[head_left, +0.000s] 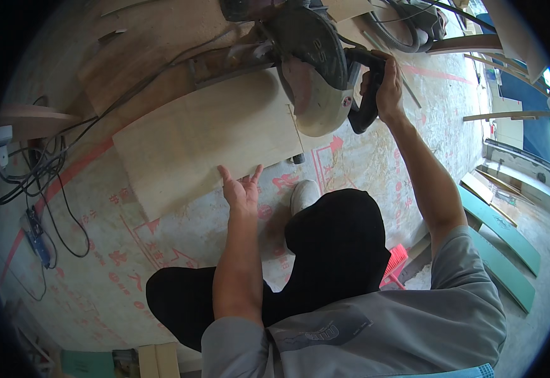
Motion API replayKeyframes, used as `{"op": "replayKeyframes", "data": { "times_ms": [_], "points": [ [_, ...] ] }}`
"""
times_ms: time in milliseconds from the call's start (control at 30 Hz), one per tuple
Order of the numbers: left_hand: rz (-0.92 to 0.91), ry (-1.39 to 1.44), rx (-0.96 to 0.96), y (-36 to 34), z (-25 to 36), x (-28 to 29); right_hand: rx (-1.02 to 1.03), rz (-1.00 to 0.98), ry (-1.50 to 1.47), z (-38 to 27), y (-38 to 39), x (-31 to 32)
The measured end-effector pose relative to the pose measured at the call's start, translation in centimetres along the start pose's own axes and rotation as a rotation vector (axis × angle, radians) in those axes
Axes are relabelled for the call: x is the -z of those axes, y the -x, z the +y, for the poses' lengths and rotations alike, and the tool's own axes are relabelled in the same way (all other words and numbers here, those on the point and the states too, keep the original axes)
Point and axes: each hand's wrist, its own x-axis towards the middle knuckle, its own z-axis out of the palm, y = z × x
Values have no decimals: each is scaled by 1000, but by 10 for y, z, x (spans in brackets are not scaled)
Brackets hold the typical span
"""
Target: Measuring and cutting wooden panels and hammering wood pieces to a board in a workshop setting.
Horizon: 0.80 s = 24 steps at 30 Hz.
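My right hand (pixel 388 88) is wrapped round the black handle (pixel 369 104) of a miter saw (pixel 306 53). The saw's pale blade guard (pixel 319 110) is down over the right end of a thin, light plywood board (pixel 193 138). At the board's near edge, my left hand (pixel 242 190) grips with the thumb and one finger showing at the edge; its other fingers are partly hidden. The board lies slanted in front of the saw's fence (pixel 234 74). Whether the blade touches the wood is hidden by the guard.
Black cables (pixel 48 164) run across the left side to a white plug and a blue corded tool (pixel 35 239). A grey hose (pixel 407 38) coils behind the saw. Green boards (pixel 501 233) and a pink brush (pixel 396 261) lie at right. Red-printed sheeting covers the floor (pixel 117 290).
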Motion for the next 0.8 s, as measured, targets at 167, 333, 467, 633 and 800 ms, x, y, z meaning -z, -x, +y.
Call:
{"op": "replayKeyframes", "data": {
  "times_ms": [167,333,467,633,800],
  "points": [
    [17,-5,-8,0,0,0,43,8,-5,5,4,-2],
    [10,-15,1,2,0,-2,41,41,-13,9,7,-3],
    [23,-32,-10,3,0,-4,64,49,-28,14,10,-4],
    [37,-39,-6,4,-1,-6,70,47,-23,21,13,-4],
    [27,-47,-13,3,-2,-5,62,59,-21,27,16,-4]
  ]
}}
